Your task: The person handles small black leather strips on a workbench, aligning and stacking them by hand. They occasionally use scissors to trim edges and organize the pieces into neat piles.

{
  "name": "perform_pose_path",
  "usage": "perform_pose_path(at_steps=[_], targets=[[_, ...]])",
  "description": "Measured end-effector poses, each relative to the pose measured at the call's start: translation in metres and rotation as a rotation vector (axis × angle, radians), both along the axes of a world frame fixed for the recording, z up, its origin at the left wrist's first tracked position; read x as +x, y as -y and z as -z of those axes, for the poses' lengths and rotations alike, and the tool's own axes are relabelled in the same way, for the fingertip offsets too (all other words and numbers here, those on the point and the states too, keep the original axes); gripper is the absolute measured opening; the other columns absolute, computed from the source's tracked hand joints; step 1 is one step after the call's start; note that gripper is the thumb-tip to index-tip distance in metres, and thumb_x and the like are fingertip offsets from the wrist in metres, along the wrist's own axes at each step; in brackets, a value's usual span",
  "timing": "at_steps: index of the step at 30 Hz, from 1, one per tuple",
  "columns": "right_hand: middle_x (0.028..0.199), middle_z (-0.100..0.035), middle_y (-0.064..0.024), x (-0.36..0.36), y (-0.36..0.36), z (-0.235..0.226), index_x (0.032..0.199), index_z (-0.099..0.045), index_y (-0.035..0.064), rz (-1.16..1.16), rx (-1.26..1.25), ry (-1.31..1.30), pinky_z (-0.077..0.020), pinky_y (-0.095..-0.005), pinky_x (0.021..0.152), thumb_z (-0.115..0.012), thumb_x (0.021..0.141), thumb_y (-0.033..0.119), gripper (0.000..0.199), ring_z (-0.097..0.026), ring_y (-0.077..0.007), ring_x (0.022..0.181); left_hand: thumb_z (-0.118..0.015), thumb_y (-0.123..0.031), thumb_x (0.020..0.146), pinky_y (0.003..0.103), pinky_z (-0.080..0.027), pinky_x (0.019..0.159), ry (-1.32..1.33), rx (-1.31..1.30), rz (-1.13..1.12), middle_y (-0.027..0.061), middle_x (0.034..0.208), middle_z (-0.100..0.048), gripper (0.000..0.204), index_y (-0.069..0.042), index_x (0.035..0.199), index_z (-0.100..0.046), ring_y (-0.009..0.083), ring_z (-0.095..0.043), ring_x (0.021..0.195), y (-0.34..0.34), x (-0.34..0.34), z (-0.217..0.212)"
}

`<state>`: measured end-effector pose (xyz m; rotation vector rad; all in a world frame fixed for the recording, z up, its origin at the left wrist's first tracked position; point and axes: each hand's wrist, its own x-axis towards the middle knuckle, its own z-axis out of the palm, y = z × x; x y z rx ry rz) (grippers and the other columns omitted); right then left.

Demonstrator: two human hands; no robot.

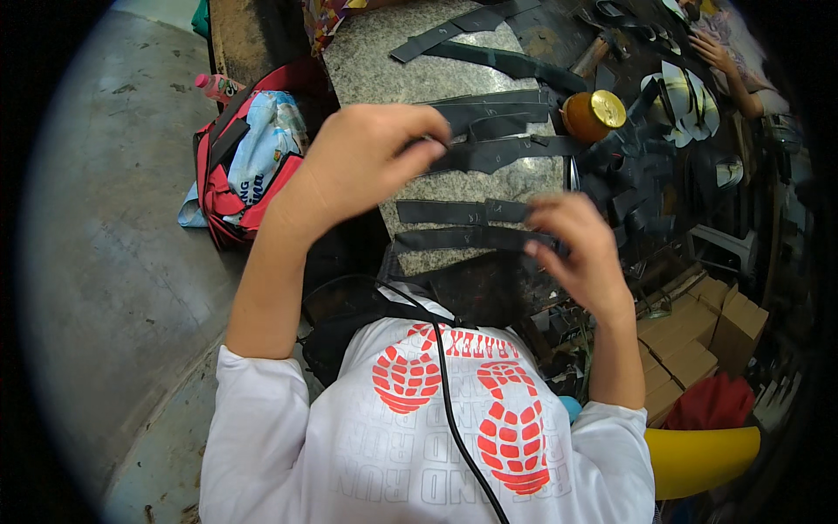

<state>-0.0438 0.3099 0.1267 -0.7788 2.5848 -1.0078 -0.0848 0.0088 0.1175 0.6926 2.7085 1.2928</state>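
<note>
Several dark, flat strips, seemingly leather or a similar sheet material, lie in rows on a speckled stone slab (pixel 367 74). My left hand (pixel 375 148) is over the slab's left side, thumb and forefinger closed at the left end of a wavy-edged black strip (pixel 506 155). The exact grip is partly hidden by the fingers. Slightly blurred, my right hand (pixel 580 249) hovers at the right ends of two nearer rows, thumb and fingers apart. Beneath it lie a short strip (pixel 506 211) and a longer strip (pixel 454 238).
An orange-brown jar (pixel 587 118) with a yellowish lid stands on the slab's right edge. Dark scraps clutter the bench beyond it. A red bag (pixel 209 166) and pink-capped bottle (pixel 218 86) are at left. Cardboard boxes (pixel 690 332) sit at right. Another person's hand (pixel 714 52) shows far right.
</note>
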Motion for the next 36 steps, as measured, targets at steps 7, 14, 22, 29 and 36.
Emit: perform_pose_path(at_steps=[7, 14, 22, 29, 36], targets=[[0.126, -0.063, -0.0142, -0.021, 0.021, 0.008, 0.106, -0.067, 0.0023, -0.199, -0.229, -0.011, -0.0391, -0.0456, 0.108, -0.082, 0.07, 0.017, 0.041, -0.05, -0.0344, 0.13, -0.073, -0.011, 0.08, 0.039, -0.051, 0.065, -0.129, 0.106, 0.256, 0.0085, 0.08, -0.066, 0.013, -0.006, 0.091, -0.067, 0.0296, -0.065, 0.074, -0.023, 0.025, -0.047], [0.081, -0.067, -0.0056, -0.012, -0.012, 0.044, 0.103, -0.066, -0.0001, 0.239, -0.267, 0.604, -0.0489, -0.0268, 0.066, -0.078, 0.083, 0.008, 0.025, -0.06, -0.0111, 0.072, -0.067, -0.014, 0.089, 0.034, -0.051, 0.067, 0.263, 0.158, -0.083, 0.0132, 0.086, -0.069, 0.015, -0.003, 0.099, -0.069, 0.027, -0.068, 0.075, 0.012, 0.044, 0.019], [0.098, -0.069, -0.0105, -0.049, -0.001, 0.077, 0.105, -0.067, 0.0066, 0.097, 0.164, 0.093, -0.0511, -0.0393, 0.075, -0.069, 0.089, 0.016, 0.018, -0.066, -0.0332, 0.089, -0.067, -0.017, 0.088, 0.042, -0.053, 0.074, 0.004, -0.092, -0.179, 0.0107, 0.084, -0.068, 0.011, -0.007, 0.093, -0.065, 0.0308, -0.066, 0.085, -0.014, 0.045, 0.088], [0.101, -0.07, -0.0104, -0.081, 0.015, 0.086, 0.107, -0.067, 0.0092, 0.168, 0.14, 0.006, -0.053, -0.0389, 0.08, -0.071, 0.088, 0.02, 0.022, -0.068, -0.0326, 0.093, -0.068, -0.02, 0.088, 0.042, -0.052, 0.072, 0.035, -0.167, -0.251, 0.0086, 0.081, -0.067, 0.012, -0.009, 0.093, -0.066, 0.0303, -0.066, 0.082, -0.002, 0.025, 0.088], [0.094, -0.07, -0.0078, -0.066, 0.011, 0.074, 0.09, -0.065, 0.0098, 0.194, 0.475, 0.006, -0.0502, -0.0413, 0.077, -0.077, 0.082, 0.021, 0.019, -0.066, -0.0297, 0.089, -0.076, -0.017, 0.079, 0.039, -0.051, 0.067, -0.058, -0.332, -0.234, 0.0058, 0.077, -0.064, 0.016, -0.01, 0.088, -0.066, 0.0269, -0.062, 0.079, -0.004, 0.035, 0.088]])
